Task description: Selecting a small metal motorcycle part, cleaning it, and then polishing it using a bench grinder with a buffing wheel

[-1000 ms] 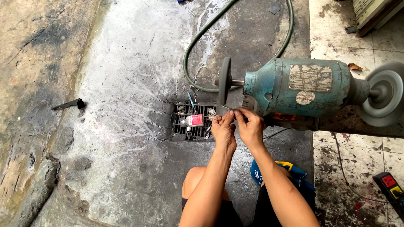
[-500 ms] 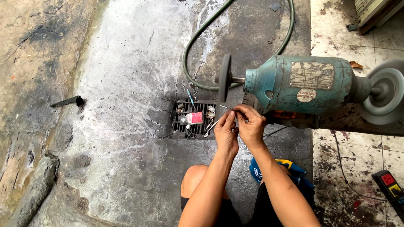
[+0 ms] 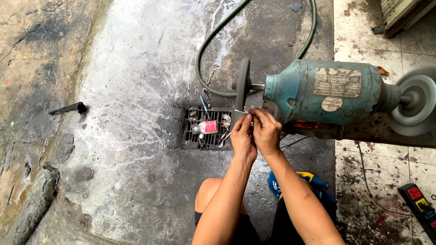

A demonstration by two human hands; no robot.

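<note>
Wet concrete floor, one drain grate [image 3: 206,129], one teal bench grinder [image 3: 324,93]; left hand [image 3: 243,136] and right hand [image 3: 267,132] raised together, pinching one thin metal piece [image 3: 241,111] at grinding wheel [image 3: 243,84]

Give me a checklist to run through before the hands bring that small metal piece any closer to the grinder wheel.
1. Grip on the small metal piece: left hand and right hand both pinch it. Ok.
2. Fingers away from the dark grinding wheel: fingertips sit just below its edge. Not ok.
3. Wheel spinning or stopped: cannot tell from one frame.
4. Hand protection: both hands bare. Not ok.
5. Green hose away from the wheel: it loops behind on the wet concrete, not touching. Ok.
6. Footing under the blue-green bench grinder: its base is mostly hidden. Cannot tell.
</note>
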